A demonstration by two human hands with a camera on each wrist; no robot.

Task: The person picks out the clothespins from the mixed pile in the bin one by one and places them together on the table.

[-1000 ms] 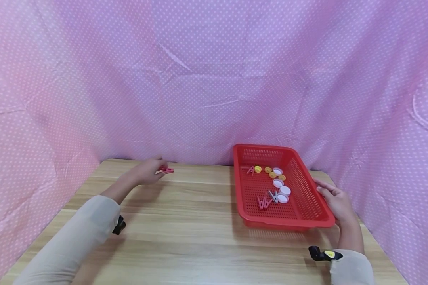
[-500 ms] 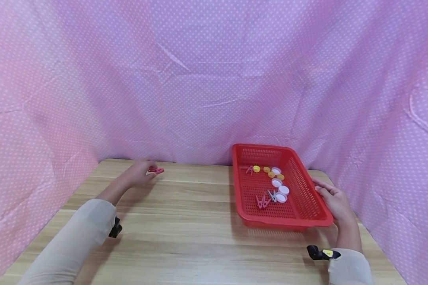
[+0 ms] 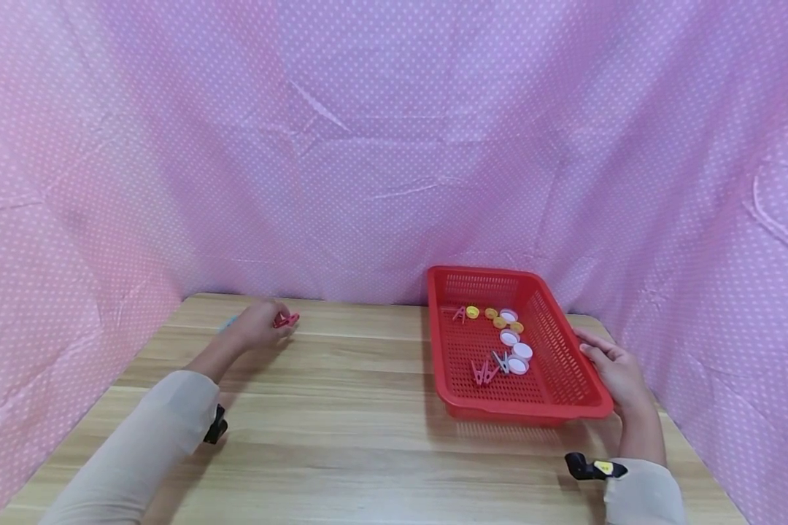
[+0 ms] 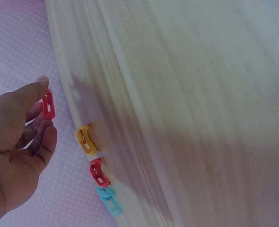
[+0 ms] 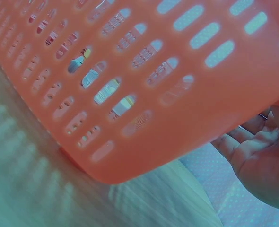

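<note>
My left hand (image 3: pixel 260 325) pinches a red clothespin (image 3: pixel 287 320) over the far left part of the table; the left wrist view shows this clothespin (image 4: pixel 48 105) between thumb and fingers. Along the table's edge in that view sit a yellow clothespin (image 4: pixel 86 139), a second red clothespin (image 4: pixel 99 172) and a light blue clothespin (image 4: pixel 109 201). My right hand (image 3: pixel 619 372) holds the right rim of a red plastic basket (image 3: pixel 441 357), thumb on top and fingers beneath. In the right wrist view the basket's slotted wall (image 5: pixel 177 127) hides part of that hand.
Inside the basket lie several pink clothespins (image 3: pixel 484 372), a grey clothespin (image 3: pixel 502 362), several white caps (image 3: pixel 522 351) and several yellow caps (image 3: pixel 473 312). The wooden table (image 3: pixel 341 408) ends at a pink dotted curtain (image 3: pixel 394 182) on the far side and both flanks.
My left hand has shifted left with the red clothespin and tilted it. Something light blue now shows behind the left wrist. The right hand and basket stay nearly still.
</note>
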